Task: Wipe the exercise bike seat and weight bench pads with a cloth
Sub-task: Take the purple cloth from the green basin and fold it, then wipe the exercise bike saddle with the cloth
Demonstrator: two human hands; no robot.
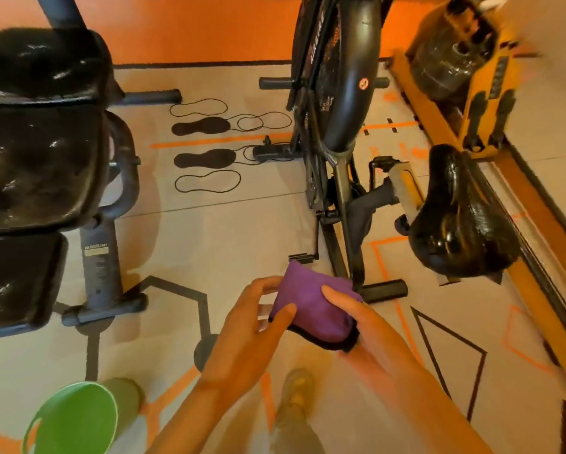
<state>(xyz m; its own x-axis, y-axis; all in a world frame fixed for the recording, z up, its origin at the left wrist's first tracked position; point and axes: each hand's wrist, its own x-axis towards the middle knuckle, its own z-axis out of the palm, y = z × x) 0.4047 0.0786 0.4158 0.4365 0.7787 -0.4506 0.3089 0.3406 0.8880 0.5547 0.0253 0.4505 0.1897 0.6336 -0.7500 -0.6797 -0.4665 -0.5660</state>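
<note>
Near centre, our left hand [242, 326] and right hand [370, 326] both clamp the folded purple cloth [314, 306] above the floor. Green bucket [75, 417] near left. Farther: bike seat [458, 214] right, bench pads [35, 158] left.

Arms: both bare to the bottom edge of the view, no sleeves, no watch or bands showing.
Left hand [248, 326]: bare, no glove, no ring visible.
Right hand [370, 335]: bare, no glove.
Trousers [291, 434]: light grey-beige, blurred.
Shoe [298, 391]: tan, one visible below my hands, details too blurred to tell.
</note>
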